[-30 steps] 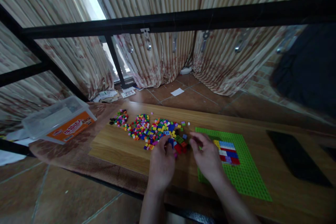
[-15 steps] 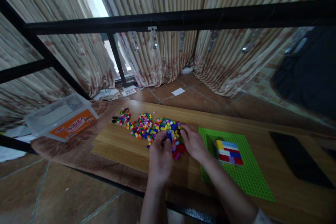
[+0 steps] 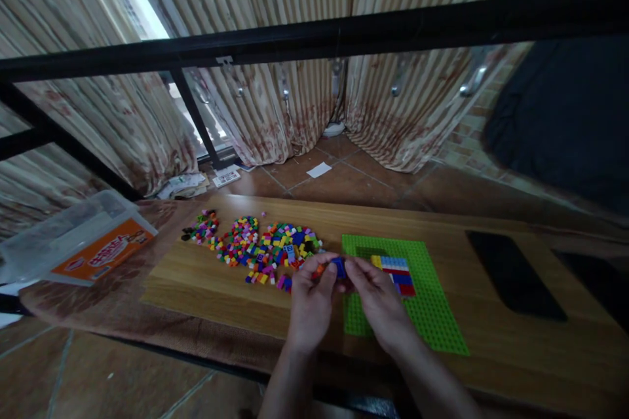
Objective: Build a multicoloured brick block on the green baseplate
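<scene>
Now, far left: a clear plastic box (image 3: 63,236) with an orange label (image 3: 105,250) lies tilted on a brown cloth (image 3: 98,288) at the left end of the worktop (image 3: 211,291).

Next right: loose bricks (image 3: 246,247), small and in many colours, spread in a band on the wood. A little cluster sits apart at the band's left tip. The right end of the band reaches the fingers of both hands.

Centre: the left hand (image 3: 309,304) comes up from the near edge, back of hand to camera. Its grip is closed, thumb and forefinger pinched on the left side of a blue brick (image 3: 338,266). Something orange shows just beside those fingertips; too small to tell whether it is held. The blue brick is raised a little off the worktop, between the two hands, over the left edge of the green baseplate (image 3: 432,314).

The right hand (image 3: 382,304) mirrors the left, its grip likewise pinched shut on the brick's right side. Its wrist covers the near-left part of the baseplate.

Right of the fingers: a built block (image 3: 397,273) with yellow, pale blue, red and dark blue rows, seated on the baseplate, just beside the right hand.

Further right, well apart: a flat black slab (image 3: 514,275) on the worktop.
</scene>
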Tool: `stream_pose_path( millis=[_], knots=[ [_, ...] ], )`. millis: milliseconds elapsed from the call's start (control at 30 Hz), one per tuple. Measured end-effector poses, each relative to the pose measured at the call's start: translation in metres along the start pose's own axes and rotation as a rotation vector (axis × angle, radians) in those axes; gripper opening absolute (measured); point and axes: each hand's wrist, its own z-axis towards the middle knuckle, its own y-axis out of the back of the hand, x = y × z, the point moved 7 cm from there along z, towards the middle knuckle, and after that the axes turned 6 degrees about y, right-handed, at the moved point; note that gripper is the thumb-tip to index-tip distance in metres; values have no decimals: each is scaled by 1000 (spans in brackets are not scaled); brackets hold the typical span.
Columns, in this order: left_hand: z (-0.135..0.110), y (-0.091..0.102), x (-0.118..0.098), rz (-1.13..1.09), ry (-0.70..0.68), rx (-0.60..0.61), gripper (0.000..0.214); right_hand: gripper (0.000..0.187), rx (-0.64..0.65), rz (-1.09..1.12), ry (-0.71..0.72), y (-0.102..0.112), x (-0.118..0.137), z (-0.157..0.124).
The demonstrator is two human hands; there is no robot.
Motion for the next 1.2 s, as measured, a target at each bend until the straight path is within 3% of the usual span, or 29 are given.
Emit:
stream_pose_path(
  millis=[133,300,400,500,600,767,967,1200],
  knots=[
    [1,-22,13,17,8,59,24,41,-67,83,-53,32,7,-1],
    [8,-45,22,84,-70,97,21,37,-31,67,-24,67,15,3],
    [16,-50,26,197,-115,62,23,32,-91,-93,79,94,17,11],
    [26,-45,31,319,-132,-17,24,25,-144,-416,215,112,23,18],
    [33,-42,37,378,-134,-42,23,24,-111,-596,288,113,25,24],
    [39,-53,46,315,-86,24,24,21,1,-691,354,96,23,29],
    [40,-54,46,286,-73,-13,24,21,31,-696,332,93,16,31],
    [40,-58,49,279,-51,26,25,23,44,-665,309,92,15,31]
  ],
)
